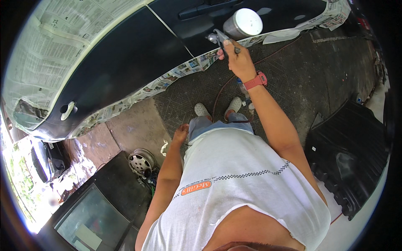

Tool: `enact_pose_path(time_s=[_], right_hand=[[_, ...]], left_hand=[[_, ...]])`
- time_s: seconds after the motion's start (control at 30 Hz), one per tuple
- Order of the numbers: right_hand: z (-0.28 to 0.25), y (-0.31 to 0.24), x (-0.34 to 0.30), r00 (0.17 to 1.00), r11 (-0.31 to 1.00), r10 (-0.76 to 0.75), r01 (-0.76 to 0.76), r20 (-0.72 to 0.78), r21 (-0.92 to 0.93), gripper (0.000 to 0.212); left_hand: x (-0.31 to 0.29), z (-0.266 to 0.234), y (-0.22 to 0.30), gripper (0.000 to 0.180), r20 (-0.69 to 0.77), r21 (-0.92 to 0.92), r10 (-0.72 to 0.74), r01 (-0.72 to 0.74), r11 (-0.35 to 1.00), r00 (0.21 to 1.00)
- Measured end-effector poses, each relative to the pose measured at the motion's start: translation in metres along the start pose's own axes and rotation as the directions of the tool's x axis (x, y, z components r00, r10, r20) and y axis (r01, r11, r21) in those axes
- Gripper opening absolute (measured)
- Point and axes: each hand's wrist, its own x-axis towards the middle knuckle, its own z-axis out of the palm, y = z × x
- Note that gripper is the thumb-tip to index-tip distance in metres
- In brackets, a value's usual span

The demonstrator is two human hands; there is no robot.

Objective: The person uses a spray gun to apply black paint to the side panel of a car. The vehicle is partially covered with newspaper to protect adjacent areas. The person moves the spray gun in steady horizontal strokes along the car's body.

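My right hand (240, 60) is closed around the handle of a spray gun (217, 37), up against the side of a dark car. On the gun sits a round paint cup (246, 23) with a white top. The gun's front end is close to the dark car door panel (130, 62); whether paint is coming out cannot be seen. A red watch (256, 80) is on my right wrist. Down by my thigh hangs my left hand (181, 133), away from the car, its fingers too unclear to read.
Newspaper masking (54, 46) covers the car's glass and runs along its lower edge. A thin reddish hose (224, 88) crosses the dark floor mat (180, 96) near my feet. Behind me lie a wheel rim (141, 163), an old television-like box (94, 221) and a black ribbed plastic liner (349, 154).
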Motion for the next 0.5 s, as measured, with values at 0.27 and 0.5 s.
enact_pose_path(time_s=[0.27, 0.5], right_hand=[[-0.030, 0.015, 0.000, 0.992, 0.994, -0.027, 0.014, -0.120, -0.110, 0.049], [0.008, 0.017, -0.008, 0.998, 0.997, -0.066, 0.066, -0.001, -0.027, 0.047]], left_hand=[[0.008, 0.002, -0.005, 0.060, 0.035, 0.001, 0.024, -0.024, 1.000, 0.999], [0.003, 0.002, 0.014, 0.060, 0.015, -0.024, 0.017, -0.016, 1.000, 1.000]])
